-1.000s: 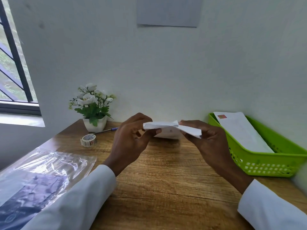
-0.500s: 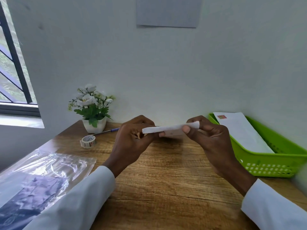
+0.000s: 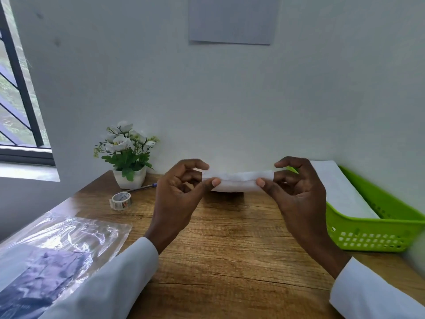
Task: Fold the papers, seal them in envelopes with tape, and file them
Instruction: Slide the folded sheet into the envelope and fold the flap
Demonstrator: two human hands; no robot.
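A folded white paper (image 3: 238,181) hangs above the wooden desk (image 3: 230,238), held level at mid-frame. My left hand (image 3: 179,196) pinches its left end between thumb and fingers. My right hand (image 3: 296,192) pinches the right end the same way. A white envelope (image 3: 338,189) lies in the green basket (image 3: 377,236) at the right. A roll of tape (image 3: 120,201) rests on the desk to the left, beyond my left hand.
A potted white-flower plant (image 3: 127,157) stands at the back left with a pen (image 3: 142,187) beside it. A clear plastic bag (image 3: 57,249) with dark contents covers the desk's near left corner. The wall rises close behind the desk.
The paper went from loosely open to folded flat, then stretched level between both hands. My hands have moved apart to its two ends.
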